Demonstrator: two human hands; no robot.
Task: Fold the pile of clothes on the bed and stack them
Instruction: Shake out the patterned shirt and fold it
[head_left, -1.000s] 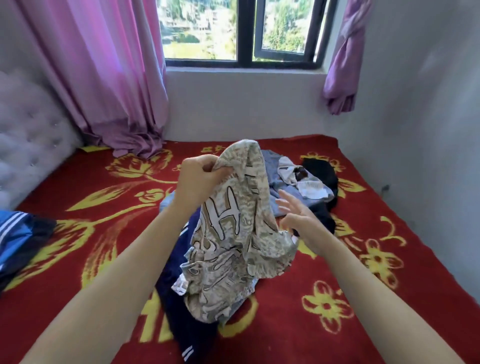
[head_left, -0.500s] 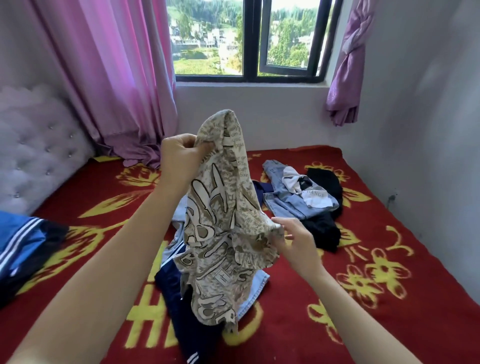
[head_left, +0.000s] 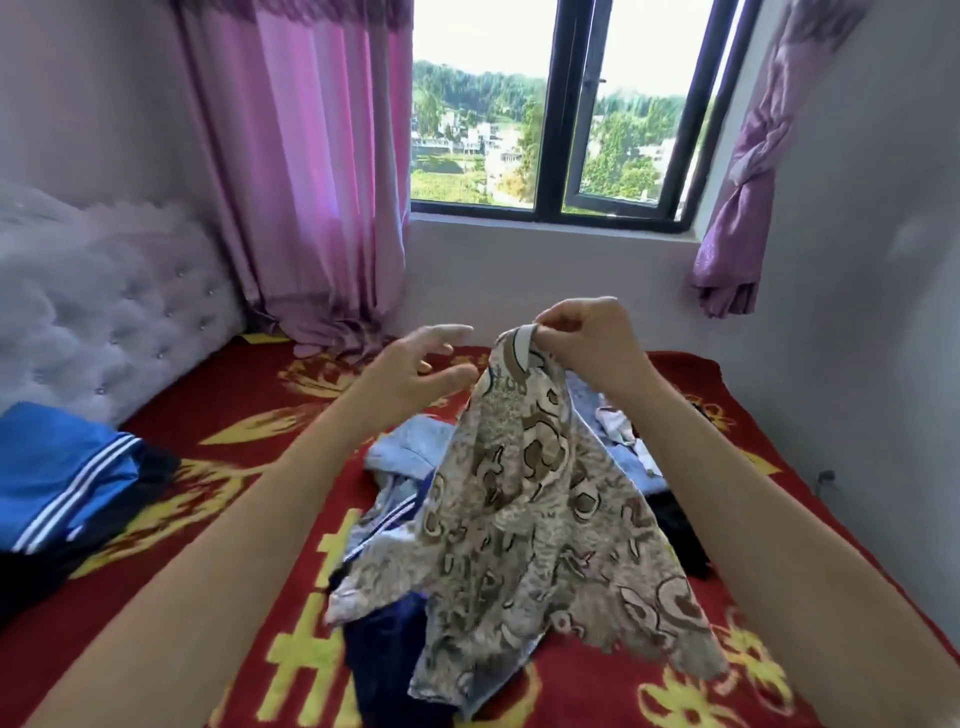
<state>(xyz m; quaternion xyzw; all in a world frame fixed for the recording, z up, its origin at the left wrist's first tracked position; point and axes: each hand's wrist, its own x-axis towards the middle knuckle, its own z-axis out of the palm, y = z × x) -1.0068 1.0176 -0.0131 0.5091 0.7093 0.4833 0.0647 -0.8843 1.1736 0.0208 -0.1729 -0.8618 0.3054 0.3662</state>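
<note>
While the patterned garment (head_left: 540, 519) hangs unfolded over the pile (head_left: 400, 454) in the middle of the bed (head_left: 208, 415), the right hand (head_left: 587, 343) pinches its top edge. The left hand (head_left: 415, 364), at 9 o'clock from it, reaches with fingers spread, holding nothing. Folding looks barely begun (a blue striped piece (head_left: 67, 483) lies apart at 9 o'clock, perhaps done), and the heap is all left to do.

Clothes on the bed (head_left: 218, 415)
Shirt (head_left: 535, 519) hangs over the pile (head_left: 410, 452) mid-bed; jacket (head_left: 62, 483) lies left; window (head_left: 550, 114) behind.
</note>
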